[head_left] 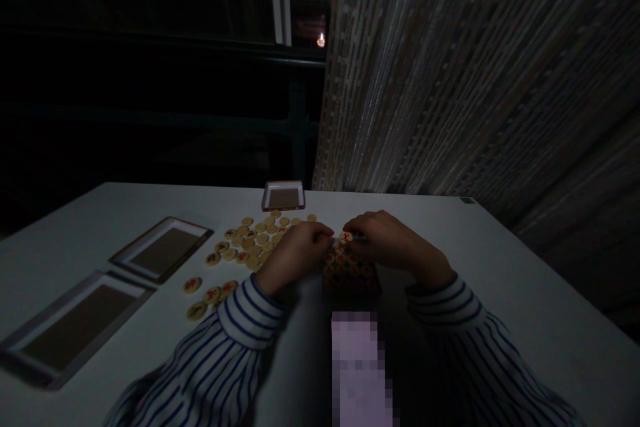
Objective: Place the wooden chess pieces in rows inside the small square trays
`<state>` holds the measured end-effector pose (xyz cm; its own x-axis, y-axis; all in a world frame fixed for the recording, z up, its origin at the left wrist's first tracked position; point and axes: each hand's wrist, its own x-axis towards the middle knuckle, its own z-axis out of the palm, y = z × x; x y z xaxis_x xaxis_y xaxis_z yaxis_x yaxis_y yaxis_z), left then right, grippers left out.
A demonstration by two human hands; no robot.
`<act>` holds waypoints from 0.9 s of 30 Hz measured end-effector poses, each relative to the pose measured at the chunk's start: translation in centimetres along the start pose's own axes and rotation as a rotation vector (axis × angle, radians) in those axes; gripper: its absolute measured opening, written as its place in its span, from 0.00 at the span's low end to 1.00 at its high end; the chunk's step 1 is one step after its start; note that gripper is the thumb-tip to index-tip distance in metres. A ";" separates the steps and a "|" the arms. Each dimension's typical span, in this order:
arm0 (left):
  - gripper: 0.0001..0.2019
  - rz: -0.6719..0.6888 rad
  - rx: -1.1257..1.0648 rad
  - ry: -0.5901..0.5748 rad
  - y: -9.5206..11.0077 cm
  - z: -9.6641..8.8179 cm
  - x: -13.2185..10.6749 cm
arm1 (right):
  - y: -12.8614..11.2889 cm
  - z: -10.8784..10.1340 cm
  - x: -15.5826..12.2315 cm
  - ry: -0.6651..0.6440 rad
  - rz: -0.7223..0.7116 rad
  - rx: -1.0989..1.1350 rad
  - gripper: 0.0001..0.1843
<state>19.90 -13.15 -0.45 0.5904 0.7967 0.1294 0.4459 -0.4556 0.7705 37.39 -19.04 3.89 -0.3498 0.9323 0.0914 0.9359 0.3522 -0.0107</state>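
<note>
Pinched in the fingers of my right hand (pixel 385 239) is a round Chinese chess piece (pixel 345 237) with a red character, held over a small dark box (pixel 350 290). Rows of red-marked pieces (pixel 353 259) fill the box. My left hand (pixel 296 252) is closed at the box's left side, thumb and fingertips together; whatever may be between them is hidden. Loose wooden Chinese chess pieces (pixel 249 244) lie spread to the left of that hand, some face down and some with red or black characters. A few more (pixel 212 295) lie by my left sleeve.
On the white table (pixel 515 293), a tray-like box part (pixel 284 195) stands at the far edge, with two larger ones (pixel 163 250) (pixel 75 327) at the left. A string curtain (pixel 400 80) hangs behind the table. A pixelated patch covers the bottom middle. The light is dim.
</note>
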 end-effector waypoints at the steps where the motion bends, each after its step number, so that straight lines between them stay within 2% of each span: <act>1: 0.14 0.008 0.044 -0.011 0.0 -0.1 0.0 | 0.1 0.1 0.0 -0.019 0.011 -0.014 0.13; 13: 0.15 0.042 0.309 -0.095 0.6 -0.5 -0.6 | 1.5 1.8 0.2 -0.119 0.091 -0.106 0.13; 27: 0.13 -0.022 0.354 -0.124 0.9 -0.5 -0.9 | 1.8 3.3 0.7 -0.207 0.137 -0.134 0.14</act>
<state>19.43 -14.10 0.45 0.6459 0.7631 0.0220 0.6511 -0.5656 0.5061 38.74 -17.50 0.63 -0.2077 0.9723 -0.1069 0.9675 0.2203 0.1238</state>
